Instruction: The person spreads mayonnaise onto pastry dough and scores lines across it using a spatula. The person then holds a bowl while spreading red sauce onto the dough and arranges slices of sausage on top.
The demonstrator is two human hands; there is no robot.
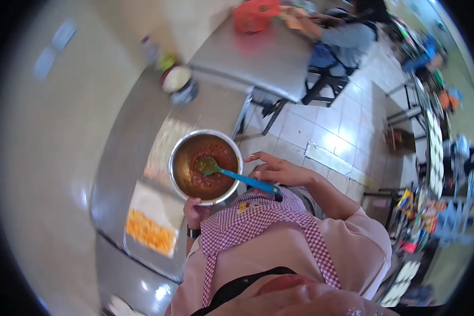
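Observation:
A round metal bowl with chunky red sauce inside is held just in front of my apron. My left hand, with a dark band at the wrist, grips the bowl's lower left rim. In the bowl rests a spatula with a blue handle and a greenish, sauce-coated head; its handle leans over the rim toward me. My right hand hovers at the bowl's right side, fingers spread, near the handle but not wrapped round it. Whether a fingertip touches the rim, I cannot tell.
On the metal table lie a pale sheet with orange pieces and another pale flat slab. A container with white contents stands farther back. A person sits at the far table beside a red basket.

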